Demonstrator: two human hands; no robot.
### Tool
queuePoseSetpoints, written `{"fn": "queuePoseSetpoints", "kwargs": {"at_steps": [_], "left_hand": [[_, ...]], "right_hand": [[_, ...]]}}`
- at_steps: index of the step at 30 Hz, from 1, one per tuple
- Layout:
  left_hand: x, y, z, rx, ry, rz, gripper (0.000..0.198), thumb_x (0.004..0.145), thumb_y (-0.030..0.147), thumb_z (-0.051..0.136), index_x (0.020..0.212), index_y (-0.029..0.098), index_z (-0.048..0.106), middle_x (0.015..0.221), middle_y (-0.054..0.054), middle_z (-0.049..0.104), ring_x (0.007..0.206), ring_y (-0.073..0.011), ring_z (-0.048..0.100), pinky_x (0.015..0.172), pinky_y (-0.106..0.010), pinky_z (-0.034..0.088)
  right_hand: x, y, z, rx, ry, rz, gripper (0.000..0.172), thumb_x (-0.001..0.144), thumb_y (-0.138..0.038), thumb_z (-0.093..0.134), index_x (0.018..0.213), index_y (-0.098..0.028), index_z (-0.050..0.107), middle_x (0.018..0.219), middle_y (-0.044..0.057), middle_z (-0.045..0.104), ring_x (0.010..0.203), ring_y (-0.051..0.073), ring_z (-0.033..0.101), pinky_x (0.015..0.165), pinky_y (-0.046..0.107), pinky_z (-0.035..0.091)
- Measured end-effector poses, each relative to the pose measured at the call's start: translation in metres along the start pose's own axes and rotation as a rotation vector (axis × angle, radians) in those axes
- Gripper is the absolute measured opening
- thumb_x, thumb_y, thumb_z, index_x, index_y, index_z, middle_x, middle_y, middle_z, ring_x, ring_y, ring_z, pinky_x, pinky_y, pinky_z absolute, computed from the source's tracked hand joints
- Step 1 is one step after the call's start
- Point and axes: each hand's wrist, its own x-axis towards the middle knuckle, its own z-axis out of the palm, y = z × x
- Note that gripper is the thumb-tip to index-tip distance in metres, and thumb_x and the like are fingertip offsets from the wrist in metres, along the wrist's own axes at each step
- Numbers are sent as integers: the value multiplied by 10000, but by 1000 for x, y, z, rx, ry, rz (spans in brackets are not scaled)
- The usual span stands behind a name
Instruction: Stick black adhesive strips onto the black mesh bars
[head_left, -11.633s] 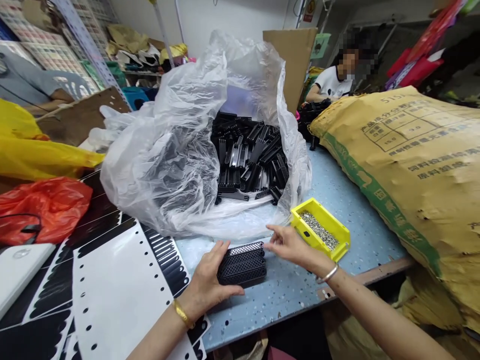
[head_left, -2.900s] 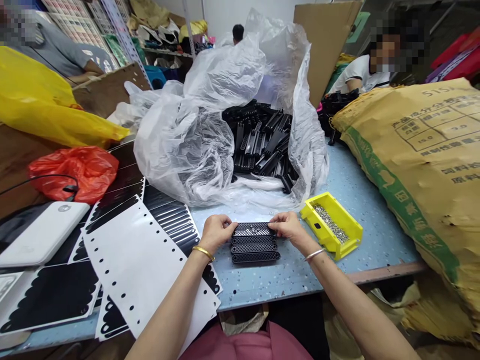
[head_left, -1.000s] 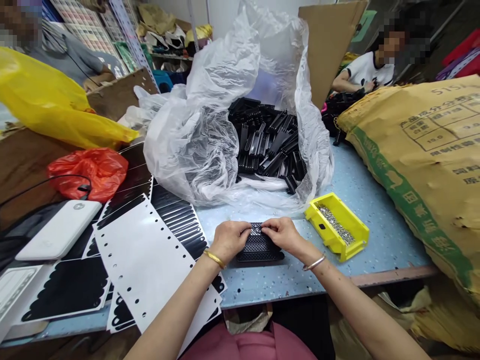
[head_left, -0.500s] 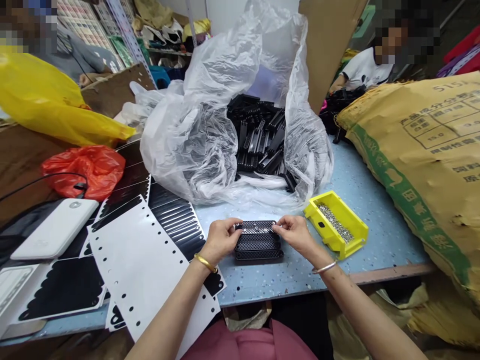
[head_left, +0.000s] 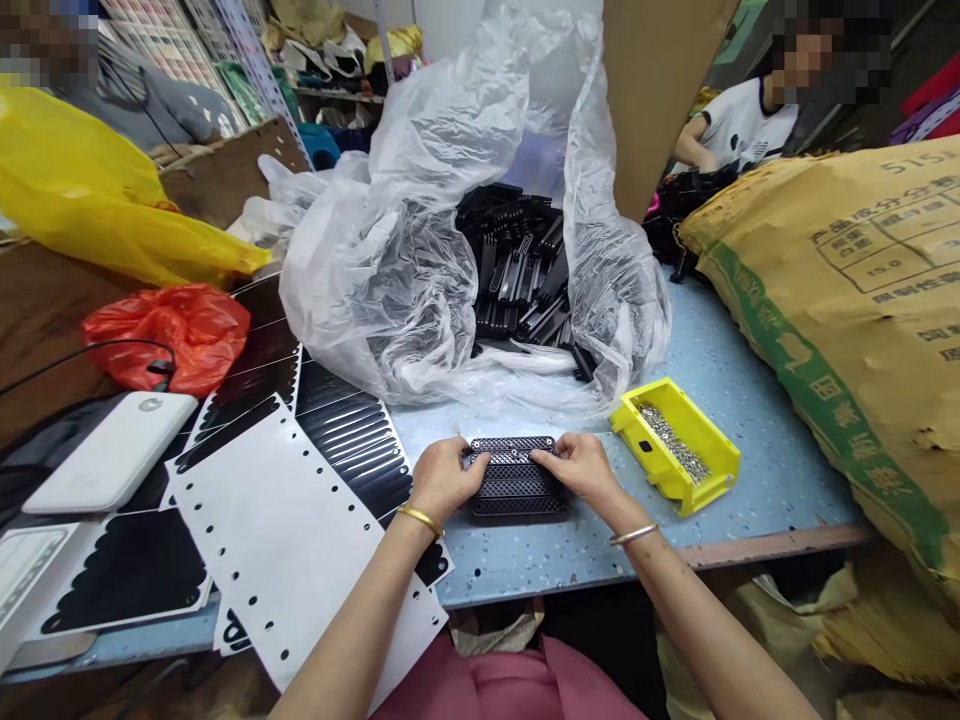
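Observation:
Several black perforated strips (head_left: 517, 490) lie side by side in a block on the blue table, in front of me. My left hand (head_left: 446, 476) grips the left end of the far strips, its thumb resting on top. At the other end my right hand (head_left: 583, 468) has its thumb laid over the mesh and its fingers behind the edge. Small silvery pieces sit on the far strips, some partly covered by my thumbs. To the right stands a yellow bin (head_left: 701, 490) holding many small metal pieces (head_left: 673, 440).
A clear plastic bag (head_left: 360, 290) full of black strips (head_left: 517, 280) stands behind. White sheets (head_left: 277, 540) and black die-cut sheets (head_left: 349, 430) lie left, near a white power bank (head_left: 112, 450) and red bag (head_left: 169, 335). A large printed sack (head_left: 840, 300) leans right. Two people sit beyond.
My right thumb has moved inward over the strips, and my left thumb lies a little further in. The far strip, with small pieces near its ends, now shows above my thumbs.

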Motion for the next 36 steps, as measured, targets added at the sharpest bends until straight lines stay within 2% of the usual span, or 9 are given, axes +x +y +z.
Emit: {"fn": "queuePoseSetpoints", "kwargs": {"at_steps": [8, 12, 17, 22, 25, 31, 33, 34, 36], "left_hand": [[7, -11, -8, -251, -95, -29, 286, 740, 433, 630, 596, 187, 626, 438, 11, 558, 481, -153, 554, 505, -245, 338], [7, -13, -7, -283, -106, -20, 273, 744, 413, 620, 588, 189, 625, 421, 13, 553, 450, -148, 543, 480, -241, 338], [6, -12, -7, -302, -108, -8, 249, 744, 379, 615, 582, 191, 623, 406, 25, 541, 436, -135, 536, 463, -229, 341], [7, -14, -7, -387, -151, -32, 243, 742, 372, 619, 586, 186, 604, 399, 37, 528, 389, -134, 548, 437, -225, 365], [8, -18, -6, -509, -218, -54, 206, 727, 343, 636, 613, 174, 607, 406, 40, 529, 367, -129, 547, 403, -211, 361], [8, -22, -9, -639, -284, -105, 230, 810, 302, 522, 644, 157, 588, 498, 13, 584, 380, -101, 557, 384, -179, 335], [7, -20, -10, -588, -254, -97, 260, 819, 333, 534, 626, 164, 576, 493, 8, 577, 386, -113, 558, 398, -195, 348], [5, -18, -10, -519, -194, -84, 271, 818, 347, 547, 618, 167, 578, 492, 3, 576, 405, -124, 566, 419, -208, 364], [3, -13, -10, -310, 4, -30, 261, 818, 354, 569, 638, 171, 615, 515, -17, 600, 491, -158, 607, 498, -241, 410]], "right_hand": [[7, 7, -3, 145, -92, 83, 255, 662, -363, 684, 504, -197, 572, 410, -5, 536, 410, 129, 482, 408, 236, 301], [6, 12, -10, 281, -154, 90, 200, 678, -301, 641, 524, -187, 580, 378, -15, 509, 350, 115, 449, 376, 233, 294], [3, 14, -14, 405, -202, 111, 202, 663, -306, 645, 519, -184, 575, 368, -26, 504, 313, 100, 421, 342, 221, 283], [5, 11, -7, 407, -206, 125, 188, 653, -240, 637, 493, -199, 545, 353, -40, 494, 298, 93, 421, 325, 206, 277], [6, 9, -3, 398, -179, 120, 215, 632, -192, 631, 457, -209, 507, 329, -54, 449, 288, 92, 403, 322, 211, 252], [1, 10, -9, 480, -243, 119, 173, 656, -255, 622, 509, -201, 550, 378, -34, 511, 308, 113, 445, 346, 231, 318], [0, 13, -13, 486, -242, 110, 178, 669, -290, 630, 529, -192, 577, 394, -22, 529, 326, 120, 455, 360, 238, 320], [0, 14, -14, 458, -200, 99, 186, 672, -298, 637, 530, -189, 585, 399, -16, 534, 342, 125, 461, 372, 242, 320], [-1, 13, -16, 350, -64, 55, 185, 680, -297, 654, 540, -182, 617, 410, -3, 550, 382, 136, 480, 403, 251, 323]]}}
